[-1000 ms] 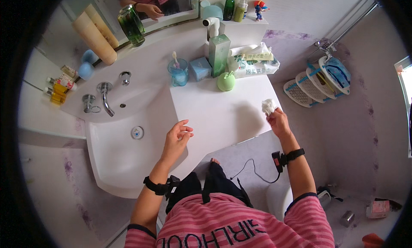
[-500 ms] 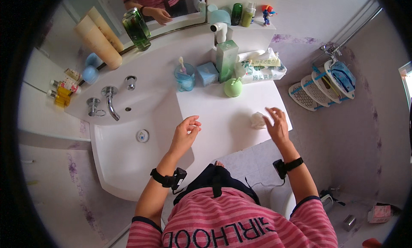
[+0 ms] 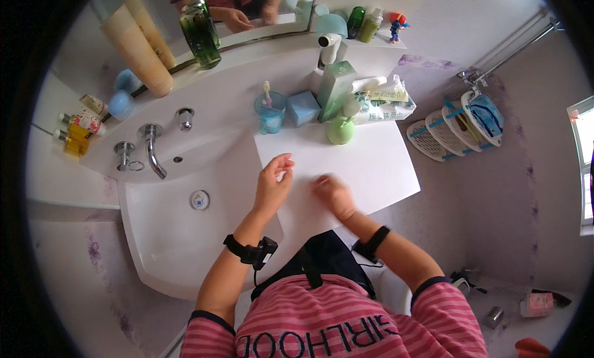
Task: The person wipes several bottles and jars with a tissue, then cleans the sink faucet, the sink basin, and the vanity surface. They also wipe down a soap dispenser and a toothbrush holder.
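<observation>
Smooth, plain white, straight-edged surface [image 3: 383, 163]
At its left, the left hand [image 3: 273, 185], grip loosely spread; nearer its middle, the blurred right hand [image 3: 334, 197], grip impossible to tell.

White surface [image 3: 383, 166]; blurred right hand [image 3: 334, 196] over it; loosely curled left hand [image 3: 274, 183] nearby; washbasin [image 3: 164, 246] at left; blue cup [image 3: 270, 121] holds toothbrush [image 3: 267, 98].

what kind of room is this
Most likely a bathroom: there is a white washbasin with a chrome tap, a toothbrush standing in a blue cup, and a mirror above.
</observation>
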A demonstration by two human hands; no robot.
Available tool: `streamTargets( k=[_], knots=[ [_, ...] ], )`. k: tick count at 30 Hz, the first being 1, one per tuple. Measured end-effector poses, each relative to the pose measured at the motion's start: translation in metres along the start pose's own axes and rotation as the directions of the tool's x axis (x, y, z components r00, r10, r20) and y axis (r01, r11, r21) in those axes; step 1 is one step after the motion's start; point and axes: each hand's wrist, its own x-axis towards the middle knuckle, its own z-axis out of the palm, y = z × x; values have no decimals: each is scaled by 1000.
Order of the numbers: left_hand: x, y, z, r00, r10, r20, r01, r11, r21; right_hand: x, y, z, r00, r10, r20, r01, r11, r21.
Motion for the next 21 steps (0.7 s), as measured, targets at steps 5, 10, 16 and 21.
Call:
streamTargets(
  k=[5,10,16,21],
  knots=[
    [-1,-7,-8,993,-16,-119,4,996,-93,-10,-18,8,861,-467,204,460,884,80],
    [-3,-1,-7,979,-126,-161,114,990,-84,50,139,-127,954,82,-288,-139,973,-184],
    [5,12,25,981,-165,-104,156,984,-89,82,147,-141,845,-49,-532,-129,948,-291],
    [21,5,62,990,-109,-92,113,993,31,26,67,-82,937,-335,101,321,937,139]
  ],
)
